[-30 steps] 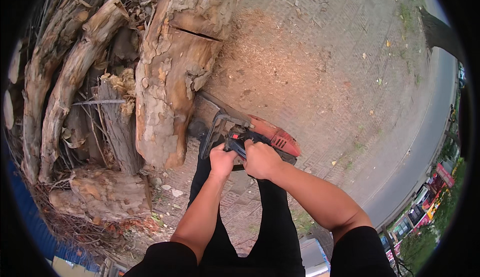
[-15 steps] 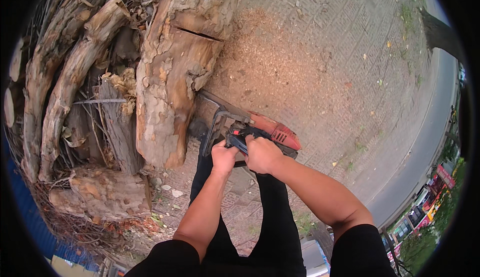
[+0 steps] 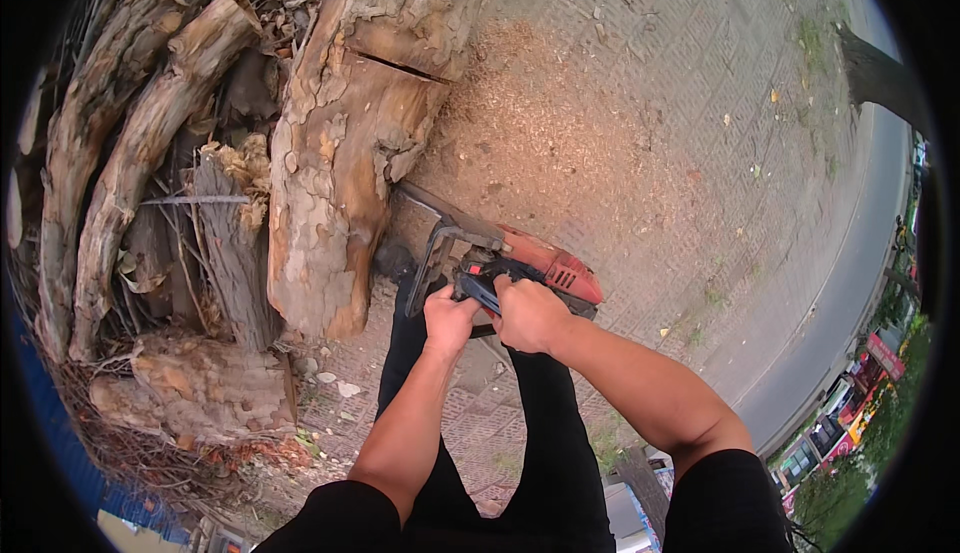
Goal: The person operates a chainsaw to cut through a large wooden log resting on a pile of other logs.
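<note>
Left hand, right hand grip chainsaw; log perhaps touching.

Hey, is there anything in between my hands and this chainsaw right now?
Nothing visible. Your left hand and right hand are bare and right at the dark handle parts of the chainsaw. The big log lies off to the left, past the saw's front, not between.

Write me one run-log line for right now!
left hand: gripping chainsaw; right hand: gripping chainsaw; large log: slotted; sawdust: on ground
</note>
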`<state>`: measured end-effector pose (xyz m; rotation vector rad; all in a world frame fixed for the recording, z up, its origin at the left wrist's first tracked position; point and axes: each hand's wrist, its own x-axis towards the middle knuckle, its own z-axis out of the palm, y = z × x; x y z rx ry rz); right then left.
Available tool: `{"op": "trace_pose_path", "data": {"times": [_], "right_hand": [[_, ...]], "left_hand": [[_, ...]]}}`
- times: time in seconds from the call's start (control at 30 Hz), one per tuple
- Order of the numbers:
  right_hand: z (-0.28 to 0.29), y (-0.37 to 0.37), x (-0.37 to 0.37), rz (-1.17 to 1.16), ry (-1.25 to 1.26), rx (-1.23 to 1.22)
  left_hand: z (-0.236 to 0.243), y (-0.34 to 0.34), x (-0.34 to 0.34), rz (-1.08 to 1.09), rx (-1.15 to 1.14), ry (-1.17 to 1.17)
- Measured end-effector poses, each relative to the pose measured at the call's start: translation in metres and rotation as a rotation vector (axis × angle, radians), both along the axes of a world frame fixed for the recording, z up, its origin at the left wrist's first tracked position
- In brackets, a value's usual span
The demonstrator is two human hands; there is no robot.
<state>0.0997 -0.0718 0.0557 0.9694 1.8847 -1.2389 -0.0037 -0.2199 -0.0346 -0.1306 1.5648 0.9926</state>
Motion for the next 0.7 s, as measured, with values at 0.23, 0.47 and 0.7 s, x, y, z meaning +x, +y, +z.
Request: {"op": "trace_pose_path", "data": {"times": [0.23, 0.47, 0.7], "right_hand": [[0.024, -0.011, 0.024, -0.007, -0.024, -0.035], [0.012, -0.001, 0.009, 0.029, -0.001, -0.007], [0.021, -0.005, 0.013, -0.004, -0.032, -0.045]], "left_hand": [[0.013, -0.026, 0.028, -0.066, 0.044, 0.000], [0.002, -0.006, 0.011, -0.053, 0.067, 0.055], [0.014, -0.012, 0.018, -0.042, 0.060, 0.010]]}}
